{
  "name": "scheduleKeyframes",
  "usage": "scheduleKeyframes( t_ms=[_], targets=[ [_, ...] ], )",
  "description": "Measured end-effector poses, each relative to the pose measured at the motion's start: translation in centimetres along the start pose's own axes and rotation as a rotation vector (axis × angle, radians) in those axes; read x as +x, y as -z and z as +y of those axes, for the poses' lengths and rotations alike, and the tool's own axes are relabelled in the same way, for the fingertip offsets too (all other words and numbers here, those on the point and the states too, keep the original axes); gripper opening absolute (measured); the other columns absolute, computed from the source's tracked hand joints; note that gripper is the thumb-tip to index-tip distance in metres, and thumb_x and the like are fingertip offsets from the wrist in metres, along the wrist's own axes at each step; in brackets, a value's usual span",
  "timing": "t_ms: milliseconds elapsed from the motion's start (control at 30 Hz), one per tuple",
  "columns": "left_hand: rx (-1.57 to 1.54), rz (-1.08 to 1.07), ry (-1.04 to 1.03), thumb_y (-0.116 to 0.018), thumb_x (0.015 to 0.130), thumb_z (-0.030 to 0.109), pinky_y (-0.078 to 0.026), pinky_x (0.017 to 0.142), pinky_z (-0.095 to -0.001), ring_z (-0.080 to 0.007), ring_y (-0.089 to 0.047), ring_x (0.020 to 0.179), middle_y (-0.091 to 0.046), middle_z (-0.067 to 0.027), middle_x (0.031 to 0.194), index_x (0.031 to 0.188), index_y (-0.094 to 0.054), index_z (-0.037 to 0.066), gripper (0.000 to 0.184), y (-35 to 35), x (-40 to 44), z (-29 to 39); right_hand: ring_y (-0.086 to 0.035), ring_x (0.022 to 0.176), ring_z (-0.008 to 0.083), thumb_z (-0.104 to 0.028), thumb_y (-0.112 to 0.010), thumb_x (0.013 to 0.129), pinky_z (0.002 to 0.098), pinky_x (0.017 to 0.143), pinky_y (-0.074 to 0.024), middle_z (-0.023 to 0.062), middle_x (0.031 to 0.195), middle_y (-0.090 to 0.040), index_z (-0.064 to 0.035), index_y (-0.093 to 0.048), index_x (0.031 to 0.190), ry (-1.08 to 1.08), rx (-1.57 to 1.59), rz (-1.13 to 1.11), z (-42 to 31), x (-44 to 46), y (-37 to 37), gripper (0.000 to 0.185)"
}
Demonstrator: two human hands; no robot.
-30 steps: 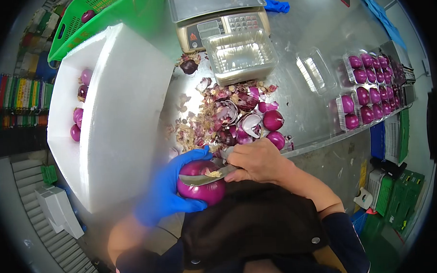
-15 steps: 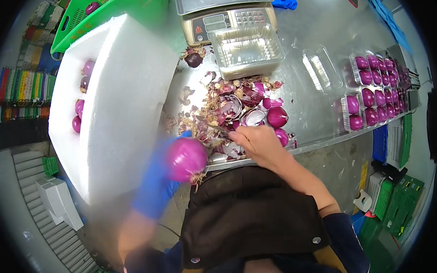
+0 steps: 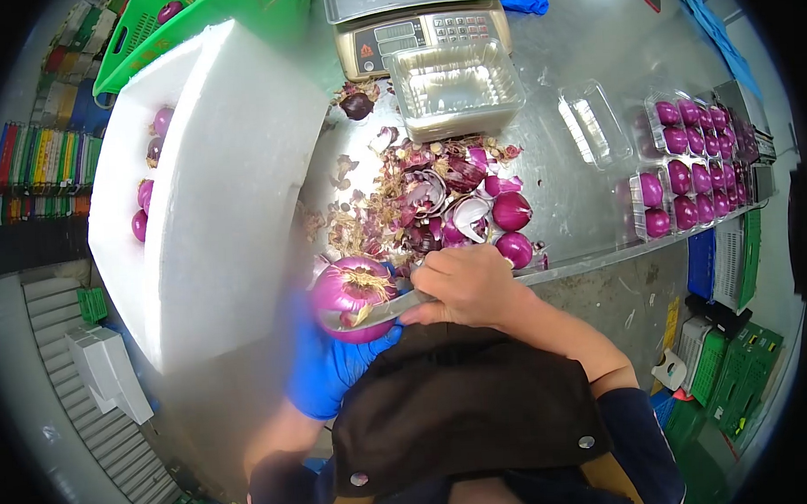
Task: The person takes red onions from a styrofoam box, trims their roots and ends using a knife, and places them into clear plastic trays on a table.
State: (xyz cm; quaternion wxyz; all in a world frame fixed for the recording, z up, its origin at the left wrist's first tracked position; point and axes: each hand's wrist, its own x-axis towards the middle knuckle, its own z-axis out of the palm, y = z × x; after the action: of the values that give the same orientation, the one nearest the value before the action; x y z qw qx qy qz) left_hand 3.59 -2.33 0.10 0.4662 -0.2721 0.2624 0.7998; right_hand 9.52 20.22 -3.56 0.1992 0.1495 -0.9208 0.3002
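Note:
A large red onion (image 3: 341, 285) rests in my left hand (image 3: 327, 366), which wears a blue glove and wraps round it from below. Its root end, with stringy roots, faces up and to the right. My bare right hand (image 3: 469, 287) is closed round the handle of a knife (image 3: 379, 313), whose blade lies across the onion's lower part, with a bit of pale peel beside it. Beyond my hands, on the metal table (image 3: 547, 171), is a heap of onion skins (image 3: 424, 193), with peeled red onions (image 3: 511, 211) at its right side.
A white foam box (image 3: 232, 187) with onions stands at left, a green basket (image 3: 209, 32) behind it. Clear trays (image 3: 456, 90) are stacked before a scale (image 3: 383, 39). Packed onions (image 3: 685, 212) line the right; a lone clear lid (image 3: 595, 125) lies nearer.
Since half a second ago, the onion has turned so its root end faces up. My right hand has brought the knife from the skin heap down and left onto the onion.

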Motion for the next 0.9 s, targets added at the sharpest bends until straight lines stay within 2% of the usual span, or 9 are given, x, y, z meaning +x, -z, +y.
scheduleKeyframes(
  t_ms=[67,400,500,567,600,633,733,833,900],
  targets=[
    [-0.171,-0.054,0.077,-0.047,0.096,0.061,-0.053,0.095,-0.0595,-0.0517,-0.056,0.116,-0.044,-0.0305,0.141,0.147,-0.029,0.000,0.082,0.7,-0.1,0.0,-0.052,0.051,0.0162,-0.058,-0.067,0.081,0.0306,0.044,-0.0399,0.0002,0.064,-0.043,-0.0150,-0.048,0.068,-0.014,-0.031,-0.018,0.6,-0.1,0.0,0.049],
    [-0.192,-0.155,0.088,-0.055,0.092,0.059,-0.055,0.091,-0.0598,-0.0546,-0.058,0.110,-0.045,-0.0368,0.135,0.149,-0.027,0.000,0.087,2.3,-0.4,0.2,-0.056,0.053,0.0210,-0.046,-0.064,0.089,0.0363,0.044,-0.0424,0.0018,0.061,-0.048,-0.0147,-0.054,0.071,0.004,-0.157,-0.086,3.1,-2.1,-1.8,0.037],
    [-0.219,-0.157,0.026,-0.067,0.084,0.060,-0.052,0.095,-0.0607,-0.0540,-0.054,0.116,-0.039,-0.0372,0.140,0.153,-0.022,0.007,0.098,4.2,-0.5,1.4,-0.060,0.058,0.0253,-0.039,-0.062,0.092,0.0391,0.045,-0.0437,0.0050,0.061,-0.053,-0.0128,-0.056,0.073,-0.430,0.132,-0.159,4.2,-4.9,-2.9,0.033],
    [-0.140,-0.114,-0.040,-0.068,0.083,0.059,-0.052,0.094,-0.0609,-0.0542,-0.053,0.117,-0.040,-0.0384,0.139,0.153,-0.022,0.007,0.099,3.7,-0.4,1.9,-0.062,0.064,0.0324,-0.040,-0.064,0.092,0.0436,0.053,-0.0467,0.0092,0.065,-0.059,-0.0084,-0.057,0.077,-0.435,0.263,-0.187,2.8,-3.3,-2.7,0.036],
    [-0.028,-0.133,-0.102,-0.054,0.095,0.042,-0.055,0.094,-0.0578,-0.0482,-0.060,0.113,-0.053,-0.0321,0.131,0.144,-0.036,-0.002,0.069,2.1,-0.5,1.6,-0.064,0.066,0.0330,-0.041,-0.065,0.091,0.0438,0.056,-0.0480,0.0099,0.067,-0.061,-0.0076,-0.058,0.079,-0.489,0.336,-0.202,2.4,-2.3,-2.3,0.036],
    [0.150,-0.071,-0.219,-0.059,0.092,0.038,-0.054,0.096,-0.0552,-0.0445,-0.059,0.116,-0.052,-0.0292,0.133,0.144,-0.037,-0.002,0.069,1.9,-0.5,1.3,-0.065,0.068,0.0337,-0.042,-0.066,0.091,0.0440,0.059,-0.0492,0.0106,0.069,-0.063,-0.0068,-0.059,0.081,-0.549,0.413,-0.220,1.7,-1.5,-1.9,0.037],
    [0.715,0.061,-0.506,-0.079,0.076,0.020,-0.048,0.105,-0.0420,-0.0274,-0.052,0.127,-0.048,-0.0153,0.142,0.144,-0.041,0.002,0.080,0.8,0.1,1.1,-0.067,0.094,0.0361,-0.041,-0.075,0.083,0.0432,0.078,-0.0539,0.0188,0.112,-0.064,-0.0071,-0.056,0.120,-0.449,0.643,-0.106,-0.1,1.5,0.9,0.054],
    [1.076,0.090,-0.537,-0.076,0.081,0.020,-0.048,0.103,-0.0387,-0.0246,-0.051,0.125,-0.049,-0.0136,0.139,0.144,-0.041,0.003,0.074,-0.4,2.0,0.9,-0.064,0.103,0.0400,-0.038,-0.081,0.076,0.0458,0.084,-0.0548,0.0214,0.135,-0.050,-0.0092,-0.043,0.140,-0.260,0.628,-0.058,-0.9,1.8,0.5,0.080],
    [1.177,0.174,-0.590,-0.069,0.085,0.028,-0.049,0.098,-0.0330,-0.0199,-0.055,0.120,-0.054,-0.0102,0.132,0.139,-0.046,0.003,0.064,-1.1,4.2,-0.7,-0.065,0.100,0.0418,-0.037,-0.081,0.074,0.0482,0.082,-0.0551,0.0208,0.134,-0.049,-0.0102,-0.041,0.140,-0.380,0.557,-0.208,-1.6,2.2,1.6,0.082]
  ],
)
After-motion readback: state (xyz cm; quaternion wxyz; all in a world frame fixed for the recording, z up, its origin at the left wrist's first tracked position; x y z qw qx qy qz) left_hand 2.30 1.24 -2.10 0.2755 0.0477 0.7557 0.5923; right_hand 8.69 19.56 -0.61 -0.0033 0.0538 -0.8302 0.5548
